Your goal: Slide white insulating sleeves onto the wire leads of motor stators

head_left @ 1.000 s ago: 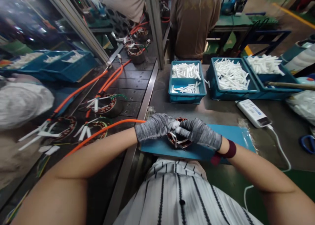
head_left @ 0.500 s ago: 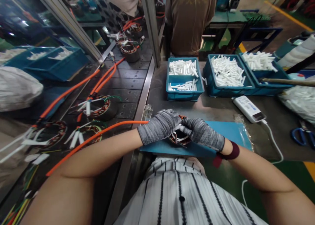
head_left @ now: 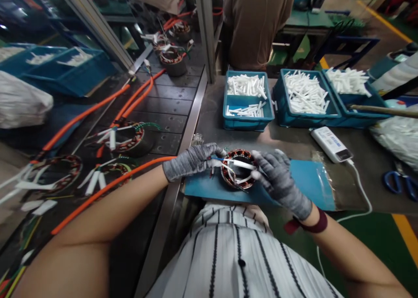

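Note:
A ring-shaped motor stator (head_left: 228, 180) with copper windings and orange-brown lacing rests on a blue mat (head_left: 205, 187) in front of me. My left hand (head_left: 194, 161), in a grey knit glove, is closed at the ring's left side, pinching a blue wire (head_left: 217, 159). That wire runs into a white sleeve (head_left: 243, 164) lying across the ring's opening. On the right, my gloved right hand (head_left: 281, 178) has its thumb and fingers apart, on either side of the sleeve's far end. An orange cable (head_left: 143, 164) passes under my left hand.
Blue bins (head_left: 248, 123) of short white tubes stand behind the mat. A white power bank (head_left: 330, 145) with its cable and blue-handled scissors (head_left: 392, 181) lie to the right. More stators (head_left: 76, 176) with orange cables sit on the left surface. A person (head_left: 257, 28) is beyond the bins.
My hands have moved apart, left hand leftward and right hand rightward, uncovering the ring. The blue wire and white sleeve now show stretched between them. The right fingers have spread.

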